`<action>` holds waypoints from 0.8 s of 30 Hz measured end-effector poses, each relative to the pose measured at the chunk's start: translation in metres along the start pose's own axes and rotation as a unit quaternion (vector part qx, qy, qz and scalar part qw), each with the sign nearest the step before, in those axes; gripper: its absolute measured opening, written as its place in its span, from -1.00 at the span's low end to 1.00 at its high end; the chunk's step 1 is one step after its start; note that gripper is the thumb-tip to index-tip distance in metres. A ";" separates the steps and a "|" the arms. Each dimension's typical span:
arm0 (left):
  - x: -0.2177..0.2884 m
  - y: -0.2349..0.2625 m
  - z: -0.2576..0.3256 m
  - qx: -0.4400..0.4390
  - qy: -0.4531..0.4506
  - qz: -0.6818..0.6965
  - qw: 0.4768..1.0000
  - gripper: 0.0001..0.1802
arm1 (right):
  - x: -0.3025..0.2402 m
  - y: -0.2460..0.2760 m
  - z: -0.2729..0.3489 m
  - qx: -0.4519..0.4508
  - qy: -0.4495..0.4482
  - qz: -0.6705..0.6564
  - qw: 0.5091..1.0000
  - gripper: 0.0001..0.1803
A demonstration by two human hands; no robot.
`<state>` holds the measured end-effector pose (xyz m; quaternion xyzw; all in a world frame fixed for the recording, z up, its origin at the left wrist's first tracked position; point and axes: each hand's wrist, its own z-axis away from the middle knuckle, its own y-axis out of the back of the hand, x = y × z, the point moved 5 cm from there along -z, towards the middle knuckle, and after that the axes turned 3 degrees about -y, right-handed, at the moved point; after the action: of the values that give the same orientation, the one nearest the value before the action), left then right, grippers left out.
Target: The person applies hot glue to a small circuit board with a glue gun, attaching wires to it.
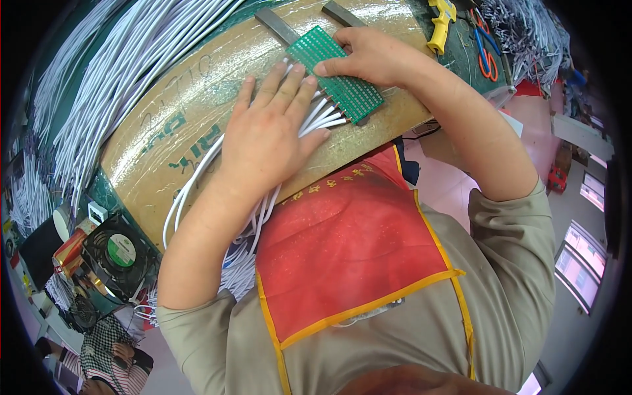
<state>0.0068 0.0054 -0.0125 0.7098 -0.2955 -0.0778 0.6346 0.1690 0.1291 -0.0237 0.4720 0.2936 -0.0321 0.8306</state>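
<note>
A green perforated circuit board [359, 99] lies slantwise on a brown, tape-covered work board [151, 151]. My right hand [372, 58] grips its right edge, thumb on the upper face and the other fingers partly hidden behind. Several white cables [322, 120] meet the circuit board's near-left edge, their ends dark or coppery there. My left hand [263, 135] rests palm down over these cables, fingers stretched out and a little apart, fingertips close to the circuit board. How the ends join it is partly covered by that hand. One metal bar [276, 26] touches the board's far corner.
Another metal bar [342, 13] lies behind my right hand. A big bundle of white cables [131, 72] spreads at the far left. A yellow tool [441, 26] and red-and-blue handled pliers [486, 56] lie far right. A black fan [117, 253] stands left; a person [112, 359] sits beyond it.
</note>
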 end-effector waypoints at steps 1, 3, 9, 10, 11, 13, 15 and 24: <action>0.000 0.000 0.000 -0.001 -0.001 0.003 1.000 -0.23 | 0.000 0.000 0.000 0.003 0.000 0.007 1.000 -0.41; -0.001 0.000 0.000 -0.004 -0.002 0.004 1.000 -0.23 | -0.002 0.001 0.001 0.001 -0.001 0.009 1.000 -0.41; 0.001 0.000 -0.001 -0.014 -0.006 -0.009 1.000 -0.23 | 0.004 -0.002 -0.002 -0.002 -0.001 -0.005 1.000 -0.43; 0.000 0.000 -0.001 -0.017 -0.006 -0.013 1.000 -0.23 | 0.004 -0.002 -0.002 -0.008 -0.001 -0.008 1.000 -0.43; 0.000 0.000 -0.001 -0.017 -0.006 -0.013 1.000 -0.23 | 0.005 -0.002 -0.002 -0.009 -0.001 -0.007 1.000 -0.43; 0.000 0.000 -0.001 -0.016 -0.007 -0.017 1.000 -0.23 | 0.004 -0.002 -0.003 -0.020 -0.009 -0.012 1.000 -0.42; 0.000 0.000 -0.001 -0.015 -0.005 -0.018 1.000 -0.23 | 0.000 0.002 -0.001 -0.022 -0.014 -0.001 1.000 -0.42; -0.001 -0.005 0.002 0.011 0.005 -0.016 1.000 -0.26 | -0.003 0.002 0.002 -0.018 -0.025 -0.003 1.000 -0.44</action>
<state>0.0062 0.0041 -0.0180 0.7216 -0.2818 -0.0814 0.6270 0.1684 0.1283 -0.0198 0.4552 0.2744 -0.0408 0.8460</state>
